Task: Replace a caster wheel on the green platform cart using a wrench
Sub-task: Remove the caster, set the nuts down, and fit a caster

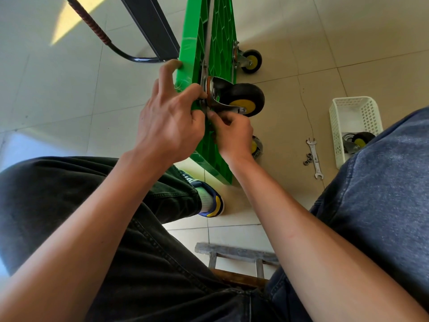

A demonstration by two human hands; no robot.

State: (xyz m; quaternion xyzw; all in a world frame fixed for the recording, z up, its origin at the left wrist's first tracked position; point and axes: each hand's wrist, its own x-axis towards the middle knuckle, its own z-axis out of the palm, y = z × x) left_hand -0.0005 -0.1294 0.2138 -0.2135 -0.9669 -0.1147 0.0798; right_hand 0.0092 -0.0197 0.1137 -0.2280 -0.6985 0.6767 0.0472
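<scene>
Both hands work at the caster (241,98) on the upended cart (220,31): left hand (169,119) pinches its plate, right hand (234,133) pinches something hidden; wrench (315,158) lies on the floor.

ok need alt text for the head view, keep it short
Both hands, left hand and right hand, work at the mounting plate of a caster wheel on a green platform cart stood on edge. A wrench, loose nuts and a white basket lie on the floor nearby.

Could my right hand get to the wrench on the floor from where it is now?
Probably yes. The wrench lies in the open on the tiles beside the nuts, nothing covering it. The right hand is busy at the caster, so it must let go first.
</scene>
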